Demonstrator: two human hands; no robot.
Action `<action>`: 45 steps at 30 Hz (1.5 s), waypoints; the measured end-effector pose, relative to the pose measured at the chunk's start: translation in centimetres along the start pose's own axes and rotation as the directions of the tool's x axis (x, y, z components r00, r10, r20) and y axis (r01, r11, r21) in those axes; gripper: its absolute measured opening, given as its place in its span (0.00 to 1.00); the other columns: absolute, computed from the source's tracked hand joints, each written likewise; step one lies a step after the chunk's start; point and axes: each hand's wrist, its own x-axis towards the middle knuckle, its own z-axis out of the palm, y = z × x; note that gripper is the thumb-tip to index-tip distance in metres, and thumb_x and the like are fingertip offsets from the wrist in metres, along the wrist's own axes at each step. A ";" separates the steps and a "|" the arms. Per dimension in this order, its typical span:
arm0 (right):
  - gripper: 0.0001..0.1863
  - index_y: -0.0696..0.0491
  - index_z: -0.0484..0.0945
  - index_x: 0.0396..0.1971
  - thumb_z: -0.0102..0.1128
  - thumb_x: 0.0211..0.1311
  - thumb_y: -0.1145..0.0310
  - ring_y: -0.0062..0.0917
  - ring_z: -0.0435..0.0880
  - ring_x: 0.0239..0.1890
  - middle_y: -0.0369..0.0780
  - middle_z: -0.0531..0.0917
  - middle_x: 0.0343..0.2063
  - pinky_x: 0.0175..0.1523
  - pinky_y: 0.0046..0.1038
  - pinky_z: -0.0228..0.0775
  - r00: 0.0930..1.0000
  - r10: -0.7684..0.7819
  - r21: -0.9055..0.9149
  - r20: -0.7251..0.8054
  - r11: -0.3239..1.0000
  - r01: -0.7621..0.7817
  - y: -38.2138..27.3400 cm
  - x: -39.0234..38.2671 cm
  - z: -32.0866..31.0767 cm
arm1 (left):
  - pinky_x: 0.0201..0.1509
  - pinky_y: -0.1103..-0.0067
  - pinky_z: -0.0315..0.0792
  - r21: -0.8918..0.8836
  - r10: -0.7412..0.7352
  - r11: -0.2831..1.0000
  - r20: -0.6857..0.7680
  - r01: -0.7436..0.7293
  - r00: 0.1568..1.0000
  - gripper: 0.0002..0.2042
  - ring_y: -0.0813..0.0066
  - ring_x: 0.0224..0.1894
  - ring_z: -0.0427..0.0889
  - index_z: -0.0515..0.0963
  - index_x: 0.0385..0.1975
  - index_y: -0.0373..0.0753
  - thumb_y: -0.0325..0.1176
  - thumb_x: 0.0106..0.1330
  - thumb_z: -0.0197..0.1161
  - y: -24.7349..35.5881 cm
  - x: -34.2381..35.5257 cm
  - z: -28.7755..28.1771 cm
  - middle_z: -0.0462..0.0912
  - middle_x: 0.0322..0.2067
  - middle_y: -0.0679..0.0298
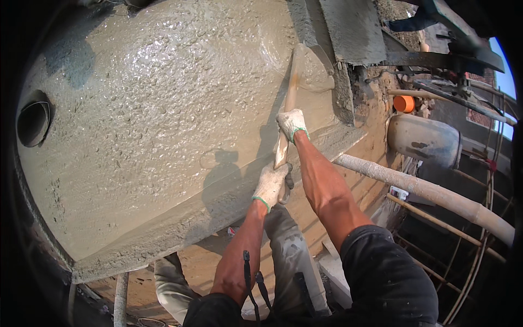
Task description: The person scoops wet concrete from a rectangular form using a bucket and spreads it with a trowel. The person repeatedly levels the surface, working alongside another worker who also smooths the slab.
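Observation:
Both my hands wear white work gloves with green cuffs and grip a long wooden handle. My left hand (272,183) is closed round its near end, while my right hand (292,122) is wrapped round it farther up. The tool looks like a hoe (292,90); its far end, smeared grey, lies against the wet concrete at the right corner of a large mixing trough. Wet, lumpy grey concrete (147,98) spreads over the trough bottom. Below my hands runs the trough's crusted near rim (180,231).
A dark round pipe end (34,120) rises from the concrete at far left. A grey chute (354,30) stands beyond the hoe. On the right are a thick pole (425,185), a dirty pale drum (424,140), an orange container (403,104) and bamboo scaffolding (463,234).

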 end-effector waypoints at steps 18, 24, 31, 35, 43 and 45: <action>0.17 0.61 0.88 0.45 0.57 0.66 0.66 0.35 0.92 0.36 0.45 0.90 0.35 0.40 0.40 0.80 0.967 0.234 0.135 0.104 0.960 -0.247 -3.6 -35.5 33.6 | 0.15 0.75 0.65 0.216 -0.171 0.951 -0.227 0.221 0.959 0.14 0.75 0.21 0.80 0.83 0.44 0.36 0.39 0.68 0.72 12.1 -41.6 -32.0 0.81 0.27 0.65; 0.10 0.56 0.88 0.37 0.68 0.63 0.65 0.25 0.81 0.28 0.37 0.85 0.27 0.32 0.39 0.73 0.920 0.199 0.394 0.337 0.858 -0.330 -11.8 -56.7 39.7 | 0.24 0.78 0.75 0.088 -0.076 0.989 -0.380 0.118 0.922 0.14 0.77 0.21 0.79 0.78 0.51 0.31 0.30 0.70 0.68 14.7 -60.0 -33.9 0.79 0.26 0.67; 0.08 0.54 0.80 0.35 0.73 0.67 0.69 0.26 0.80 0.22 0.37 0.80 0.25 0.25 0.32 0.77 0.577 0.054 0.472 0.815 0.516 -0.715 -16.9 -72.5 30.7 | 0.26 0.78 0.74 0.517 0.129 0.811 -0.614 0.273 0.779 0.17 0.79 0.24 0.82 0.78 0.44 0.29 0.28 0.58 0.73 14.3 -73.5 -24.1 0.83 0.26 0.62; 0.07 0.54 0.80 0.37 0.70 0.68 0.70 0.24 0.80 0.25 0.35 0.79 0.25 0.29 0.30 0.75 0.639 -0.025 0.528 0.768 0.589 -0.612 -16.7 -64.3 22.7 | 0.31 0.78 0.79 0.345 0.138 0.933 -0.616 0.108 0.776 0.17 0.77 0.27 0.83 0.77 0.48 0.28 0.25 0.60 0.71 10.6 -65.0 -17.9 0.84 0.29 0.62; 0.21 0.68 0.85 0.34 0.65 0.54 0.61 0.48 0.93 0.37 0.58 0.87 0.28 0.44 0.46 0.83 0.880 -0.475 -0.172 -0.018 0.868 0.466 -16.9 -12.2 5.3 | 0.32 0.76 0.78 -0.165 0.345 0.906 -0.243 -0.389 0.907 0.24 0.77 0.29 0.81 0.72 0.65 0.35 0.32 0.72 0.69 7.2 -11.9 -1.3 0.81 0.32 0.65; 0.16 0.66 0.85 0.29 0.69 0.55 0.64 0.39 0.92 0.27 0.49 0.87 0.22 0.35 0.41 0.83 0.914 -0.406 -0.208 0.000 0.894 0.397 -15.6 -1.5 0.6 | 0.24 0.76 0.74 -0.304 0.303 0.893 -0.136 -0.331 0.943 0.21 0.76 0.24 0.80 0.73 0.63 0.36 0.32 0.73 0.68 7.5 -1.1 4.5 0.80 0.26 0.65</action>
